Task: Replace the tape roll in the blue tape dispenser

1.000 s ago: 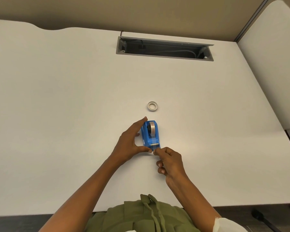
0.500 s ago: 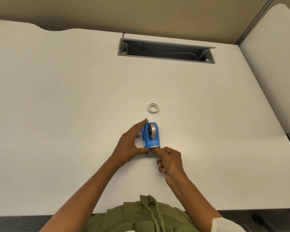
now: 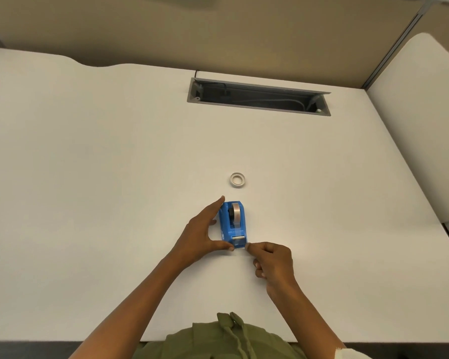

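Blue tape dispenser (image 3: pixel 232 225) sits on the white desk (image 3: pixel 88 177). Left hand (image 3: pixel 201 235) holds its side; right hand (image 3: pixel 271 263) pinches the tape end (image 3: pixel 240 245).

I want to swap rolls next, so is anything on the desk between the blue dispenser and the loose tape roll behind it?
Nothing visible: bare desk separates the blue dispenser from the loose tape roll.

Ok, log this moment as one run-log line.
left hand: braces blue tape dispenser on desk | right hand: pinches at cutter end | roll in dispenser: seated | loose roll: flat beyond dispenser
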The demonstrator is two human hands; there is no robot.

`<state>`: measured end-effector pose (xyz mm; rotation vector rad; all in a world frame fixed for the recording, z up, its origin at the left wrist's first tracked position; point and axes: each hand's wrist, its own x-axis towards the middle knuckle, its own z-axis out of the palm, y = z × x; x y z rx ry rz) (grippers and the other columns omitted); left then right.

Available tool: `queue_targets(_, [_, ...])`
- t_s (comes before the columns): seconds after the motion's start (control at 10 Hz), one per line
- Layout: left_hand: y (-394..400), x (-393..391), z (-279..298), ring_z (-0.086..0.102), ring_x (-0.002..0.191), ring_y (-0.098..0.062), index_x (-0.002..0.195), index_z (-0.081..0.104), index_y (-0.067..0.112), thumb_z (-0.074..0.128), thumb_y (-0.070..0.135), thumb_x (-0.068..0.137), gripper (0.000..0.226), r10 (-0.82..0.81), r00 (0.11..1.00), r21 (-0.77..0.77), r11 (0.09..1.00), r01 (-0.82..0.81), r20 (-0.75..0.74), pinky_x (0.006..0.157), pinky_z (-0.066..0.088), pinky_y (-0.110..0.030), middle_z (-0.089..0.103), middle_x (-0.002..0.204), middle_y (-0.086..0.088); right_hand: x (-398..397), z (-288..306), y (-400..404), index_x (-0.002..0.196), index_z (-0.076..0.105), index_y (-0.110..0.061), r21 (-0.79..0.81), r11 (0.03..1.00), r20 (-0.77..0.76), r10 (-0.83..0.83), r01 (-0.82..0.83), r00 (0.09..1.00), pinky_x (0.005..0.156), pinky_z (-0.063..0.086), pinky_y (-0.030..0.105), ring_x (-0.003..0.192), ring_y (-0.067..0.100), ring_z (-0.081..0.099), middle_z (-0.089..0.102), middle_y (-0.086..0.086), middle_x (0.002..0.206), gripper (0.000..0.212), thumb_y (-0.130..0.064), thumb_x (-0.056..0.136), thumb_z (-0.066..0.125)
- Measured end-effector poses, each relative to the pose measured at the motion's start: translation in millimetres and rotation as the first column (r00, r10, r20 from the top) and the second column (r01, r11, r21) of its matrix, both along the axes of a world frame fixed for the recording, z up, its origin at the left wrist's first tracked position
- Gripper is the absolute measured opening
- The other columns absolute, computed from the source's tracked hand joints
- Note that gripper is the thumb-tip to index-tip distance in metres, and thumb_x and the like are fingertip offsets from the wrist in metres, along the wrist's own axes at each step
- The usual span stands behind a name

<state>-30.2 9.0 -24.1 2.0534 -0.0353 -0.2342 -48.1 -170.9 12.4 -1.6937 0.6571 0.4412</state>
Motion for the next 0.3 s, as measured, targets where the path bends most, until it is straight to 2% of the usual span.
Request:
queue_targets(0.1, [3, 1, -2, 0.045, 0.111, 0.001, 0.137, 0.017, 0.048, 0.086, 0.038, 0.055, 0.108, -0.024, 0.998, -0.018, 1.0, 0.023, -0.051, 0.075, 0.038, 0.0, 0.027, 0.132, 0.033, 3, 7, -17, 0.078, 0.073, -0.006, 0.023, 1.0, 0.042, -0.021, 0.02, 0.999, 0.039, 0.037, 0.021, 0.048, 0.016, 0.044, 0.056, 0.007, 0.057, 0.01, -0.015, 0.075, 0.075])
queue_targets(0.2, [9, 5, 11, 0.042, 0.123, -0.005, 0.141, 0.022, 0.038, 0.084, 0.031, 0.062, 0.1, -0.063, 0.997, 0.002, 0.998, 0.063, -0.055, 0.086, 0.036, -0.004, 0.028, 0.143, 0.022, 11, 22, -30, 0.079, 0.074, -0.004, 0.099, 0.995, 0.12, -0.039, 0.027, 0.992, 0.037, 0.033, 0.02, 0.048, 0.014, 0.041, 0.056, 0.007, 0.06, 0.01, -0.013, 0.073, 0.076])
queue_targets(0.3, [12, 12, 25, 0.036, 0.133, -0.01, 0.141, 0.026, 0.035, 0.078, 0.026, 0.072, 0.087, -0.041, 0.999, 0.052, 0.998, 0.041, 0.003, 0.105, 0.035, -0.022, 0.024, 0.153, 0.009, 23, 49, -42, 0.074, 0.073, -0.006, 0.125, 0.992, 0.298, -0.02, -0.019, 0.954, 0.037, 0.031, 0.019, 0.049, 0.014, 0.037, 0.054, 0.002, 0.057, 0.009, -0.014, 0.072, 0.076])
